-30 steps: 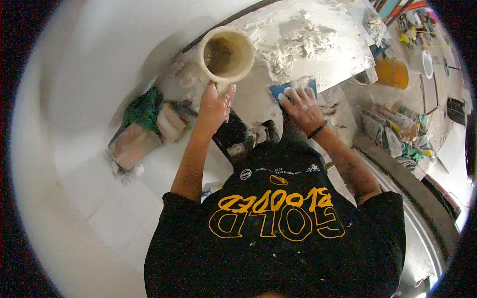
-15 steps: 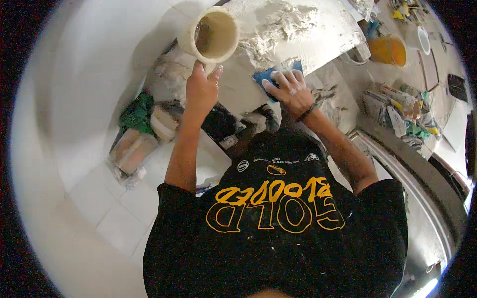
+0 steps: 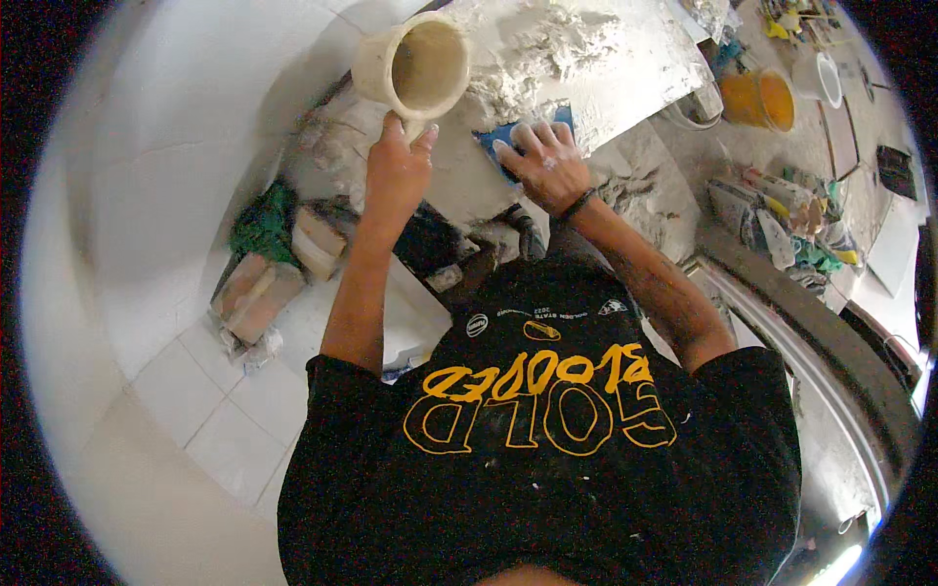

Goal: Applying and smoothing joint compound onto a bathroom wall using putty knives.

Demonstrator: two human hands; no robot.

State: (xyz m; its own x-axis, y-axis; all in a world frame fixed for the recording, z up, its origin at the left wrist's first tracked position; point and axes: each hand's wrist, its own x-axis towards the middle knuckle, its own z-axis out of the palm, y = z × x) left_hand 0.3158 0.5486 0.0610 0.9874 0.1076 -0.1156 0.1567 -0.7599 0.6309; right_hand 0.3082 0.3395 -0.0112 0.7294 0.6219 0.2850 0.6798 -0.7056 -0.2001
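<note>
My left hand (image 3: pixel 399 176) is closed around the short handle of a cream plastic dipper (image 3: pixel 373 70). The dipper tilts with its mouth facing me; its inside is shaded, and whether it holds liquid I cannot tell. In my right hand (image 3: pixel 549 168) is a flat blue spreader (image 3: pixel 493 146), the fingers bent over its upper face. It rests on or just above a pale, smeared board (image 3: pixel 645 83). Thick lumps of whitish plaster (image 3: pixel 532 54) lie on the board beyond the spreader. White residue marks the fingers of my right hand.
A white wall (image 3: pixel 166 166) curves along the left. Below it lie a green cloth or mesh (image 3: pixel 264 223) and block-like pieces (image 3: pixel 256 293) on pale floor tiles. To the right stand an orange bucket (image 3: pixel 757 101) and a white bucket (image 3: pixel 817 78), with bags and debris (image 3: pixel 772 210) nearer.
My right hand and the spreader have shifted left and slightly up across the board, closer to the dipper. My left hand stays almost in place; the dipper has turned a little.
</note>
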